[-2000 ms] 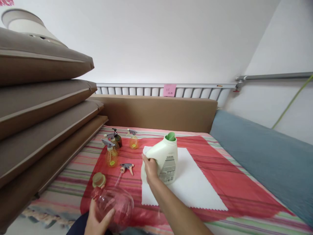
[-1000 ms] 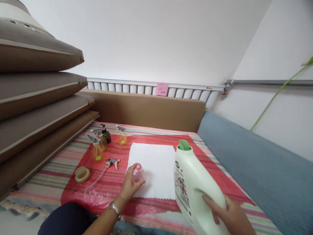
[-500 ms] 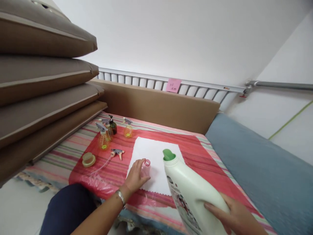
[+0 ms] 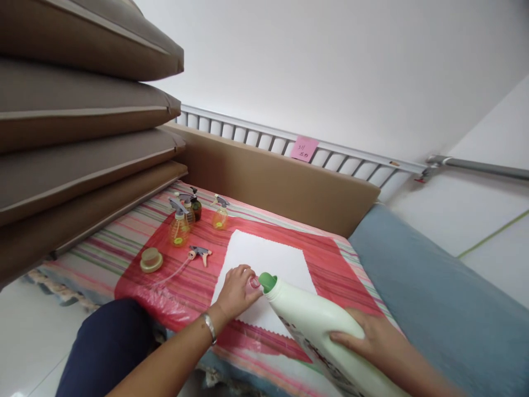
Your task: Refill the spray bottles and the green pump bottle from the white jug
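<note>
My left hand [image 4: 238,288] is closed around a small clear pink bottle [image 4: 253,283], whose open mouth faces up and to the right. A large pale green jug [image 4: 320,314], label on its side, lies tilted in the grip of my right hand [image 4: 363,336]. The jug's green pouring spout [image 4: 268,282] is right at the pink bottle's mouth; whether they touch I cannot tell, and no liquid can be made out. Under both lies a white sheet [image 4: 268,253]. To the left, a loose spray trigger [image 4: 200,253] with its tube rests on red plastic film [image 4: 173,303].
Yellow spray bottles [image 4: 179,230] and a dark pump bottle [image 4: 196,208] stand at the back left. Nearer is a pale round lidded thing [image 4: 151,259]. Stacked brown cushions [image 4: 91,110] rise at left; a brown panel [image 4: 268,184] closes the back, with a blue pad [image 4: 433,281] at right.
The jug has tipped further over and moved left, bringing its spout to the pink bottle's mouth. My left hand still holds the bottle, now leaning toward the jug. The view has shifted slightly.
</note>
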Tool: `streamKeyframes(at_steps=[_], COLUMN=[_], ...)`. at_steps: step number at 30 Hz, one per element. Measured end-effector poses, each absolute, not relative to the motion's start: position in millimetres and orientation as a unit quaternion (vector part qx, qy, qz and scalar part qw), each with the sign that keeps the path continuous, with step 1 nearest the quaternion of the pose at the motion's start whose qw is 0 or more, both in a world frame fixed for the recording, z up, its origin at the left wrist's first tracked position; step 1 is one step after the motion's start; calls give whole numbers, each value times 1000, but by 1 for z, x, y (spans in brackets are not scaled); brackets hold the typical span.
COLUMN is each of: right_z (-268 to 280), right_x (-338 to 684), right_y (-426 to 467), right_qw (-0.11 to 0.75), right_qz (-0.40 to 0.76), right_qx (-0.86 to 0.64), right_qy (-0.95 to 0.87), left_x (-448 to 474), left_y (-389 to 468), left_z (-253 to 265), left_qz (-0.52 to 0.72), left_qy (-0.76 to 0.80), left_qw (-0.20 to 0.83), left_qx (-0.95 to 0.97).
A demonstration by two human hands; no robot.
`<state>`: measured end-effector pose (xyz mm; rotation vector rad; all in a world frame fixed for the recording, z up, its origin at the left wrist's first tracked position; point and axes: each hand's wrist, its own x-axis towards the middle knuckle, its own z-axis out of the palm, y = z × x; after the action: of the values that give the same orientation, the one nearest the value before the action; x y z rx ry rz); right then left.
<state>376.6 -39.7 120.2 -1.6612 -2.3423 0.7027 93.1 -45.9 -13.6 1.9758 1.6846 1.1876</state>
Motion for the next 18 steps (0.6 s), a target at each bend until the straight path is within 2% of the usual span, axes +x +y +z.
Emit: streamKeyframes(at_steps=[14,18], right_z=[130,135], right_x=[374,371], right_y=[-30,-31], right_qw=[64,23], right_qz=[158,122], right_qx=[-546,-544], right_qy=[-820,-830], left_x=[106,107], left_y=[-23,-24], left_z=[-11,-11], left_qz=[405,396], left_qy=[633,636], left_qw=[151,146], left_qx=[643,647])
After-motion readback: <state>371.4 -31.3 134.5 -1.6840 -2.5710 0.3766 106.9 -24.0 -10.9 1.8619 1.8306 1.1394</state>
